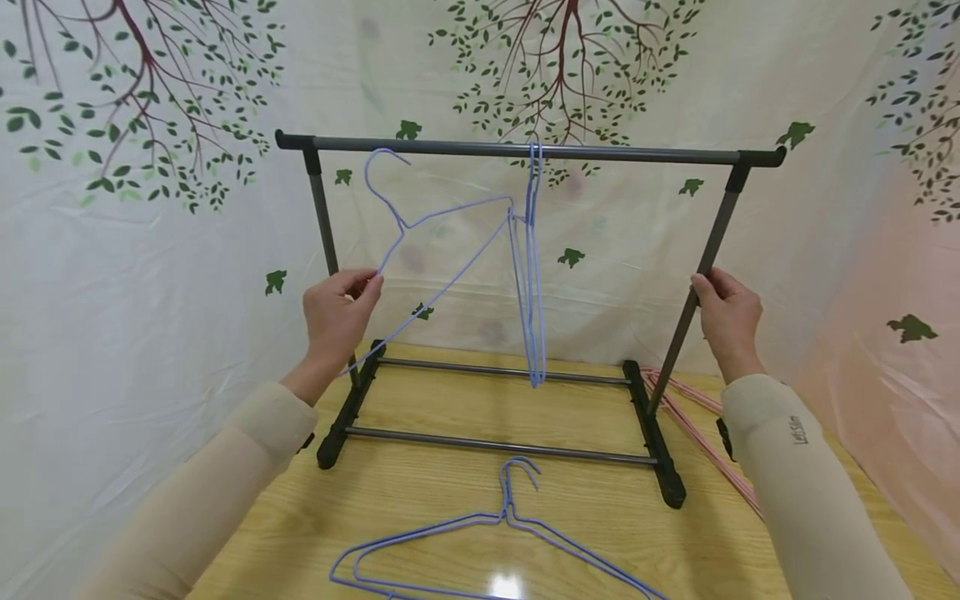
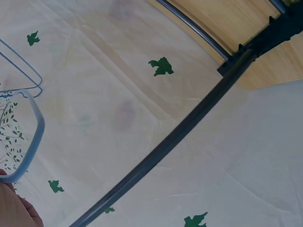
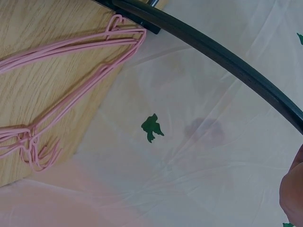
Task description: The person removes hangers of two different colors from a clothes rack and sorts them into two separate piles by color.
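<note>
In the head view my left hand (image 1: 341,315) pinches one arm of a blue wire hanger (image 1: 459,207). Its hook stands just below the left part of the rack's top rail (image 1: 450,148), and its far end reaches the blue hangers (image 1: 534,283) on the rail. My right hand (image 1: 729,318) grips the right upright (image 1: 693,300) of the dark metal rack between thumb and fingers. The left wrist view shows part of the left hand (image 2: 16,208) at the lower left corner. Only an edge of the right hand (image 3: 292,189) appears in the right wrist view.
Blue hangers (image 1: 442,527) lie stacked on the wooden table (image 1: 285,517) before the rack. Several pink hangers (image 3: 90,80) lie on the table outside the rack's right foot (image 1: 660,450). Behind hangs a pale curtain (image 1: 465,275) printed with leaves.
</note>
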Tool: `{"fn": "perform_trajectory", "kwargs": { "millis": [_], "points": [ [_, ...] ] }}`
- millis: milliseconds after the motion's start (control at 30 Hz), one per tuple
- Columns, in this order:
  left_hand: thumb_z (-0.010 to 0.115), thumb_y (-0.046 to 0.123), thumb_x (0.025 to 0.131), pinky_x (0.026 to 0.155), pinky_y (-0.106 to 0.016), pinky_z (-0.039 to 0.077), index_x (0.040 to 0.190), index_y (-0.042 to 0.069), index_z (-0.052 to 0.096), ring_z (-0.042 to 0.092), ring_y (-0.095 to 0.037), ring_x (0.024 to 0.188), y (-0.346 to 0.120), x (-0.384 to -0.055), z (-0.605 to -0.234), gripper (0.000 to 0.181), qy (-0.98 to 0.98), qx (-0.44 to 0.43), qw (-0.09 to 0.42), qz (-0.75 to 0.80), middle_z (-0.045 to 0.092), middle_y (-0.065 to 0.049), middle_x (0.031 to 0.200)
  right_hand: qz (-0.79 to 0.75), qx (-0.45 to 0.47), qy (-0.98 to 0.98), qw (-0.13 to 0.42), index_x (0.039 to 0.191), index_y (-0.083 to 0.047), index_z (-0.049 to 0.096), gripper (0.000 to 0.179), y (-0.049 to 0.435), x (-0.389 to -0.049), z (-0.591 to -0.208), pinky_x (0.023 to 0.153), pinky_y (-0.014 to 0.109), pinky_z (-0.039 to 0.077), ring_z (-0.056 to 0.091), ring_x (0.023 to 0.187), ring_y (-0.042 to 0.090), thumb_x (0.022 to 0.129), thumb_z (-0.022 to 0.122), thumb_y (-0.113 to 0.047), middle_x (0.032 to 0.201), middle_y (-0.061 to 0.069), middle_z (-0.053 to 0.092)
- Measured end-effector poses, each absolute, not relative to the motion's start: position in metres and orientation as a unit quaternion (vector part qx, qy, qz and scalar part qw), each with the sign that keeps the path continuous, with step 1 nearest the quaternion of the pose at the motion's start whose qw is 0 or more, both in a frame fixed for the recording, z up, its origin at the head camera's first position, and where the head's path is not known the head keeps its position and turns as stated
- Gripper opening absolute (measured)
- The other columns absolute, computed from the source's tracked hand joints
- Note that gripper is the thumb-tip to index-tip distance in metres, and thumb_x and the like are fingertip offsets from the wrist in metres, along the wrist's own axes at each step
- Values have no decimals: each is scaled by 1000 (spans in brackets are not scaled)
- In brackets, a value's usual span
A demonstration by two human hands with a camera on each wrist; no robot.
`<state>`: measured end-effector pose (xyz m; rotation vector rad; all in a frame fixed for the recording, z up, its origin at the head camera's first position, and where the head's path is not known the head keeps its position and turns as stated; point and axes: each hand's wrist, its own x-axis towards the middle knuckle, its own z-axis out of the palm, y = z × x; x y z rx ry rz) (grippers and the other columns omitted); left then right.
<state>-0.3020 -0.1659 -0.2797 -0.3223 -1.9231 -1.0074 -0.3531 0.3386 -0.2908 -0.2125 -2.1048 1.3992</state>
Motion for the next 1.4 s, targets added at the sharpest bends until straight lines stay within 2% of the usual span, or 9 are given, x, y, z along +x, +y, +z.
{"fn": "perform_trajectory", "kwargs": {
  "millis": [300, 500, 600, 800, 1133, 1400],
  "points": [
    [74, 11, 90, 53, -13, 38, 93, 0, 78, 53, -1, 60, -184, -295, -296, 12, -791, -136, 435, -409, 71, -9, 75, 533, -83, -789, 293, 134, -11, 65, 51, 338, -352, -290, 68, 10, 49, 62, 89, 0, 96, 62, -45, 115, -3, 70],
    [73, 11, 91, 57, -13, 40, 93, 1, 78, 52, 1, 61, -193, -290, -310, 12, -812, -130, 400, -404, 70, -9, 74, 536, -88, -791, 282, 135, -12, 64, 53, 337, -353, -288, 81, 16, 51, 63, 93, 1, 96, 61, -47, 123, 2, 68],
    [73, 11, 91, 54, -13, 40, 93, 2, 78, 53, 0, 62, -197, -287, -318, 11, -826, -127, 380, -398, 70, -8, 75, 534, -87, -792, 281, 135, -11, 63, 54, 337, -354, -288, 85, 18, 52, 63, 95, 2, 96, 60, -48, 123, 2, 67],
    [73, 12, 91, 49, -16, 40, 94, 2, 78, 55, -4, 60, -200, -282, -335, 12, -846, -131, 336, -393, 71, -7, 75, 532, -84, -793, 286, 134, -10, 64, 53, 338, -354, -289, 80, 15, 51, 62, 92, 1, 96, 60, -47, 116, -2, 68],
    [73, 12, 91, 54, -20, 47, 94, 2, 78, 60, -9, 64, -197, -275, -358, 11, -866, -132, 260, -406, 72, -5, 77, 532, -83, -790, 292, 133, -10, 65, 52, 338, -354, -291, 75, 12, 49, 62, 90, -1, 96, 61, -47, 115, -2, 69],
    [72, 14, 93, 54, -25, 49, 96, 5, 79, 60, -15, 62, -191, -269, -372, 12, -873, -143, 182, -430, 73, -5, 81, 536, -86, -788, 289, 133, -11, 65, 52, 337, -353, -290, 78, 14, 50, 62, 92, 2, 96, 61, -46, 117, -1, 68]
  ]
}}
